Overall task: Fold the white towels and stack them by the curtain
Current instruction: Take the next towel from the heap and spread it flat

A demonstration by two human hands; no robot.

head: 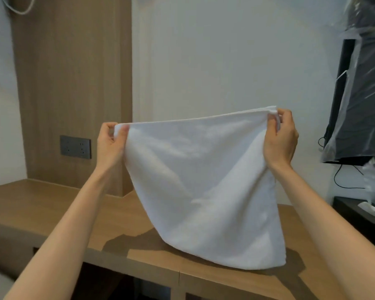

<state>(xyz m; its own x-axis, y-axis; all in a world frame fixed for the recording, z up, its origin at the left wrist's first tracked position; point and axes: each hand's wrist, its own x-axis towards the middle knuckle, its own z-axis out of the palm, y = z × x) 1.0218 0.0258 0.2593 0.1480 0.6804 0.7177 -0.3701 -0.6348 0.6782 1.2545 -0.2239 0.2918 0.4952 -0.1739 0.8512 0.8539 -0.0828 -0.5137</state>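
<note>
Two corner pinches are all that carry the towel, so the likeliest slip is a corner sliding out of either pinch, which would drop that side onto the worktop and undo the spread. A second risk is a crooked fold: the top edge slopes and the cloth hangs skewed, its lower part swinging toward the right end of the worktop, so halves brought together now would not match. The hem lies at or just above the worktop, and I cannot tell whether it touches; if it drags, it may bunch. Both arms reach forward, hands raised well above the worktop. The left hand sits lower, its fingers and thumb grasping one top corner; the right hand sits higher, grasping the other, bunched corner.
</note>
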